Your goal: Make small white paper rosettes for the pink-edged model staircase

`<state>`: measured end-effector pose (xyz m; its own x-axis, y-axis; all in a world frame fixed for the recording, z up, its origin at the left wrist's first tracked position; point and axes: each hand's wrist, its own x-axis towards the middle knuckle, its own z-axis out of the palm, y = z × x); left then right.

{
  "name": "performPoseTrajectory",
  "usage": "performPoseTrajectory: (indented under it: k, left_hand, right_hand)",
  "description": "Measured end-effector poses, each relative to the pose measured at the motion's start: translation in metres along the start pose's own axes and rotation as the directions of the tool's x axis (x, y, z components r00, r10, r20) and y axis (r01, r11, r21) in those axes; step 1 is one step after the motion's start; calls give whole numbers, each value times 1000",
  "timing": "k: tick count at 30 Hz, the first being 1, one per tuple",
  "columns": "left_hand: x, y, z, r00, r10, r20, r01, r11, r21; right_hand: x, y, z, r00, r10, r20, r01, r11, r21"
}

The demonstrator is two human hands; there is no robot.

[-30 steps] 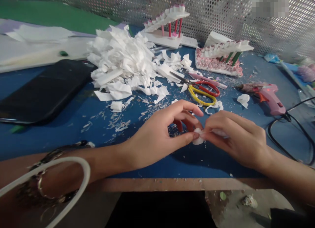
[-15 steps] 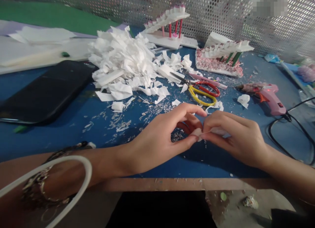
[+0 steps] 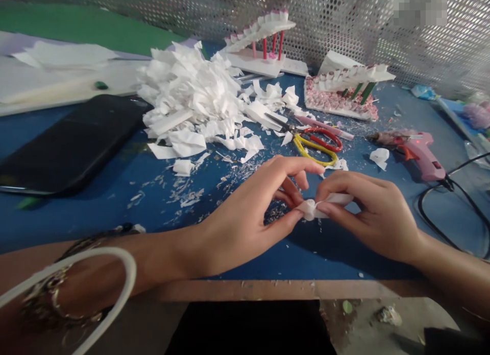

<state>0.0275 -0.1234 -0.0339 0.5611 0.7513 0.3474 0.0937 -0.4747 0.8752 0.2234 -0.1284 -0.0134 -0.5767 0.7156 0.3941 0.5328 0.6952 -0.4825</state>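
Near table edge (image 3: 268, 288): white bangle (image 3: 126, 273) on left wrist. Left hand (image 3: 245, 222) and right hand (image 3: 367, 217) met fingertip to fingertip over blue tabletop, both pinched shut on same small white paper strip (image 3: 317, 206). Strip's rolled end sat at left thumb and forefinger; loose tail ran right, roughly level, under right fingers. Neither hand nearer, strip between both. Beyond: scissors (image 3: 316, 140), pink glue gun (image 3: 417, 150), black phone (image 3: 72, 140) at left. Farther: white paper scrap heap (image 3: 191, 94), two small staircase models (image 3: 264, 43) against perforated screen.
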Motion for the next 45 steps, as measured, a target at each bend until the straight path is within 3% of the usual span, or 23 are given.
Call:
performPoseTrajectory:
  k: [5,9,12,17,20,30,38,45]
  left_hand:
    - [1,0,-1,998,-1,68,11,988,-154]
    - [4,-1,0,999,-32,44,41,975,-217]
    - [5,-1,-2,997,-71,34,76,980,-181]
    - [7,4,-8,995,-97,27,94,991,97]
    - [9,7,-10,995,-96,5,94,979,180]
    - [9,9,-8,991,-121,48,121,993,16]
    - [10,7,-10,984,-161,73,162,987,-11]
    - [11,6,-11,985,-162,55,163,986,-28]
  right_hand:
    - [1,-1,1,999,44,30,-46,998,45]
    - [2,-3,2,997,75,20,-76,993,85]
    - [1,-3,3,998,55,-8,-54,993,108]
    - [1,-3,4,999,7,-45,-2,995,103]
    - [1,-3,5,997,-13,-72,18,996,82]
    - [-1,-4,9,987,-86,-139,96,993,66]
    - [-1,-7,5,998,18,-67,-6,984,179]
    - [-2,-9,2,985,150,-84,-110,926,362]
